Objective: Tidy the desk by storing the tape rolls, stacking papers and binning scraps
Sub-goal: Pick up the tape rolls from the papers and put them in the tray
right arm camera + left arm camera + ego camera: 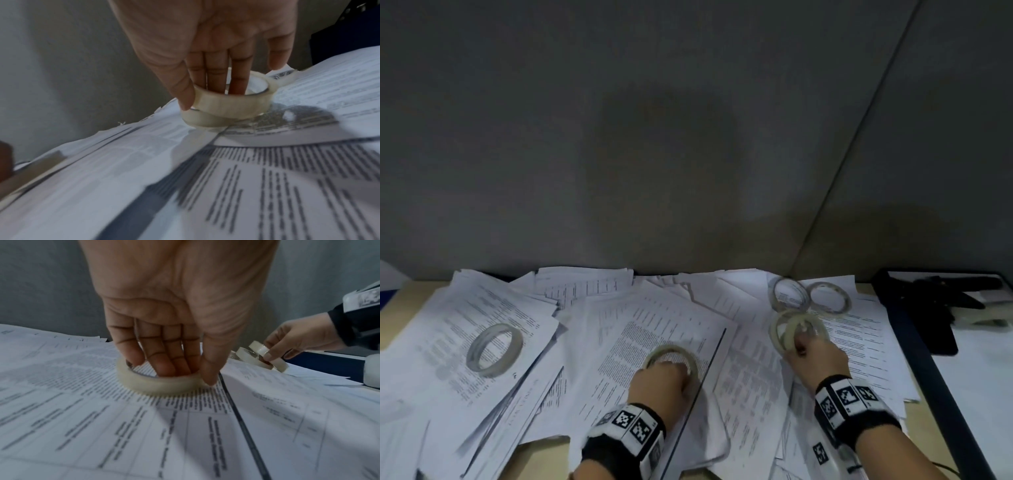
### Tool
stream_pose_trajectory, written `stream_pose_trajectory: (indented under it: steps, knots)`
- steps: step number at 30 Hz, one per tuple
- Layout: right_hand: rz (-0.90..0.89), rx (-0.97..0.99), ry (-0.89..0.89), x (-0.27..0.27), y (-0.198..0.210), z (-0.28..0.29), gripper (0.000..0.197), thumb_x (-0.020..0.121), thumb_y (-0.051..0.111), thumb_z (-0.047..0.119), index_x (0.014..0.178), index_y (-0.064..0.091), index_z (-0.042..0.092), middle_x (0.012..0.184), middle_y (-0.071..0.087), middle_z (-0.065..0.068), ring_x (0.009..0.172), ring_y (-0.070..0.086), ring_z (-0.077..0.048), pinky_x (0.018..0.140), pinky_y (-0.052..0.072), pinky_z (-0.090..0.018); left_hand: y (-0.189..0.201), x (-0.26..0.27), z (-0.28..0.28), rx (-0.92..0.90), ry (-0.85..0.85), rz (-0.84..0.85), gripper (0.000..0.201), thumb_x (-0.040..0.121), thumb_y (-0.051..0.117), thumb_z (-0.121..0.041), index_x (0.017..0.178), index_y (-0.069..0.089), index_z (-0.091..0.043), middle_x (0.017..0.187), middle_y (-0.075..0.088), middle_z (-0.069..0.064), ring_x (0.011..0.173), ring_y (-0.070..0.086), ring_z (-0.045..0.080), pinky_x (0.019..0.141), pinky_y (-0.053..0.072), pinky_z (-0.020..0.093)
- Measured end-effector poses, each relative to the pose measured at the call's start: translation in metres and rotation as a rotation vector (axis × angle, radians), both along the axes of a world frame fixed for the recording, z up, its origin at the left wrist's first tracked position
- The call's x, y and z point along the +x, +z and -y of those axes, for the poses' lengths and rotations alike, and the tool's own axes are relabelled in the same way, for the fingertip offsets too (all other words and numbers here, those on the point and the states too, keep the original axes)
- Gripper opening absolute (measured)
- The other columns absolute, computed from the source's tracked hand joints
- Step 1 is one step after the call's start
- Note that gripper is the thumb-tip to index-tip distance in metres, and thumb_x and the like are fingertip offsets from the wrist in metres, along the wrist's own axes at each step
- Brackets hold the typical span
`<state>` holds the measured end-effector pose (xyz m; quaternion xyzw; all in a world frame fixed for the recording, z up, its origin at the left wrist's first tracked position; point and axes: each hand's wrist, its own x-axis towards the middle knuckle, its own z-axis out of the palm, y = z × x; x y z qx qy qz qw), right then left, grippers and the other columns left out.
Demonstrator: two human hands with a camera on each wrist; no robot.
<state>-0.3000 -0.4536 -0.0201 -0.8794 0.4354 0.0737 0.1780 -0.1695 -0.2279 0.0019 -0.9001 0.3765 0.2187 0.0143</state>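
Two hands each pinch tape: left hand (664, 380) grips one roll (672, 356) (flat on papers (619, 339)); right hand (816, 356) lifts another roll (796, 330).

Five translucent tape rolls (494, 350) lie flat, except one tilted, on scattered printed papers (640, 329).

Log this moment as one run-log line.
left hand: pinching clear tape roll on papers | right hand: lifting stacked clear tape rolls | stage: gathering
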Motion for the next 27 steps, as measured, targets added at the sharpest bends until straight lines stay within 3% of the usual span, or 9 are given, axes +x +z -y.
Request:
stream_pose_trajectory:
  steps: [4,8,10,13,16,22,27]
  knots:
    - [0.069,0.102,-0.028,-0.004,0.001,-0.013,0.012,0.088,0.052,0.022,0.09,0.063,0.024,0.08,0.065,-0.004,0.079,0.062,-0.027,0.066,0.044,-0.026,-0.004,0.004,-0.002,-0.075,-0.017,0.018,0.024,0.095,0.039,-0.032,0.104,0.057,-0.02,0.104,0.067,0.0,0.096,0.064,0.023,0.085,0.044,0.029]
    - [0.261,0.347,-0.082,-0.008,0.007,-0.028,0.018,0.085,0.058,0.012,0.087,0.067,0.028,0.084,0.068,0.001,0.082,0.063,-0.02,0.071,0.05,-0.027,-0.001,0.009,0.001,-0.116,-0.018,0.013,0.024,0.094,0.039,-0.032,0.113,0.049,-0.019,0.106,0.067,0.002,0.099,0.063,0.025,0.092,0.04,0.033]
    - [0.368,0.464,-0.151,-0.01,0.016,-0.034,0.022,0.083,0.057,0.003,0.08,0.065,0.022,0.084,0.069,0.0,0.084,0.064,-0.02,0.076,0.052,-0.032,0.003,0.012,0.005,-0.141,-0.03,0.005,0.025,0.094,0.04,-0.03,0.115,0.048,-0.02,0.108,0.067,0.003,0.101,0.063,0.025,0.093,0.039,0.034]
    - [0.545,0.556,-0.255,-0.013,0.033,-0.039,0.014,0.086,0.054,-0.002,0.078,0.062,0.007,0.075,0.065,-0.007,0.076,0.06,-0.027,0.074,0.048,-0.037,0.004,0.013,0.012,-0.175,-0.08,0.001,0.023,0.094,0.04,-0.028,0.114,0.048,-0.021,0.11,0.066,0.001,0.101,0.062,0.024,0.092,0.039,0.033]
    - [0.714,0.623,-0.392,-0.023,0.052,-0.043,0.016,0.093,0.052,0.005,0.077,0.055,0.007,0.064,0.054,-0.006,0.065,0.046,-0.021,0.068,0.039,-0.031,0.003,0.007,0.025,-0.224,-0.148,-0.013,0.02,0.093,0.04,-0.023,0.111,0.049,-0.021,0.111,0.065,-0.001,0.102,0.061,0.023,0.092,0.039,0.033]
    - [0.831,0.582,-0.559,-0.064,0.059,-0.03,0.024,0.096,0.051,0.014,0.073,0.052,0.007,0.051,0.048,0.001,0.057,0.044,-0.019,0.074,0.041,-0.037,0.004,-0.022,0.056,-0.321,-0.251,-0.027,0.037,0.09,0.041,-0.019,0.127,0.044,-0.023,0.129,0.055,0.0,0.118,0.051,0.022,0.098,0.038,0.035]
    - [0.863,0.474,-0.664,-0.098,0.059,-0.01,0.018,0.097,0.046,0.011,0.086,0.06,0.009,0.064,0.056,-0.002,0.065,0.054,-0.016,0.072,0.041,-0.026,-0.002,-0.042,0.08,-0.34,-0.344,-0.006,0.036,0.089,0.041,-0.018,0.125,0.045,-0.023,0.13,0.055,-0.001,0.116,0.053,0.021,0.092,0.041,0.031]
